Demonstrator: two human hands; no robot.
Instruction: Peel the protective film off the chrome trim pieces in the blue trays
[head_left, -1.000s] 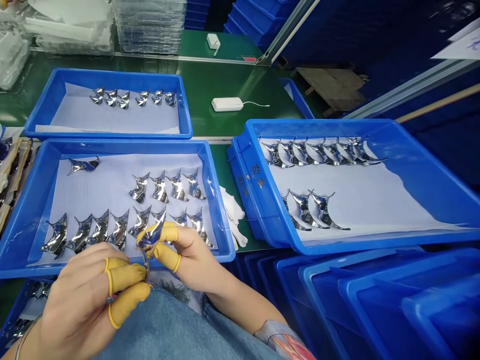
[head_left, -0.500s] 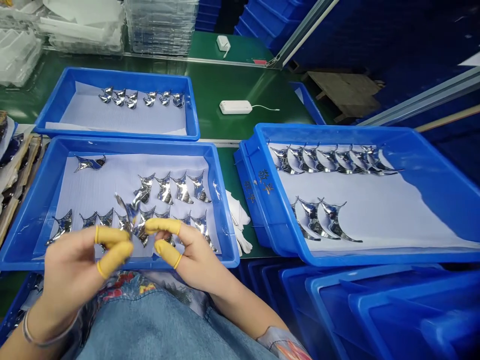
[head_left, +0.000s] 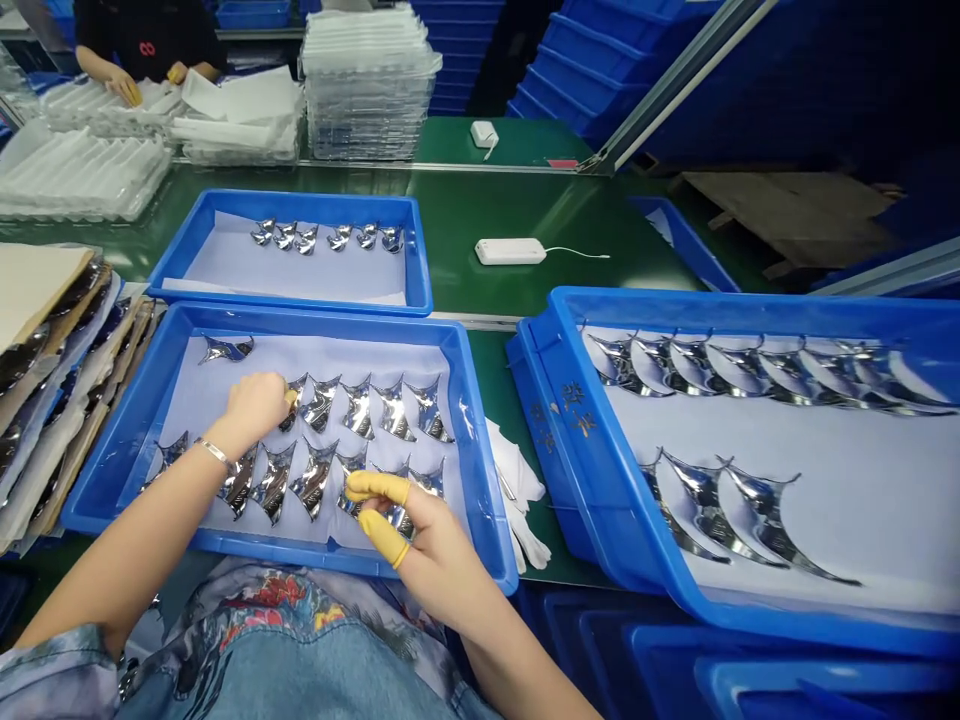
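While the left hand (head_left: 259, 408) rests a yellow finger cot (head_left: 290, 398) against a chrome crescent (head_left: 295, 403) in the near blue tray (head_left: 315, 323) on the green desk (head_left: 465, 210), its grip mostly hidden, the right hand (head_left: 424, 540) makes a narrow grip around another chrome crescent (head_left: 399, 518) (pinched or not, I cannot tell).

Here I'm wearing matt yellow rubber finger cots (head_left: 375, 487) over glossy, mirror-bright chrome-finish pieces (head_left: 315, 480), and they're throwing back sharp reflections! Under them a smooth, matt white sheet (head_left: 195, 400) is lining a glossy blue plastic tray (head_left: 315, 325), and soft white cloth gloves (head_left: 517, 480) are lying on a shiny green belt (head_left: 491, 370).
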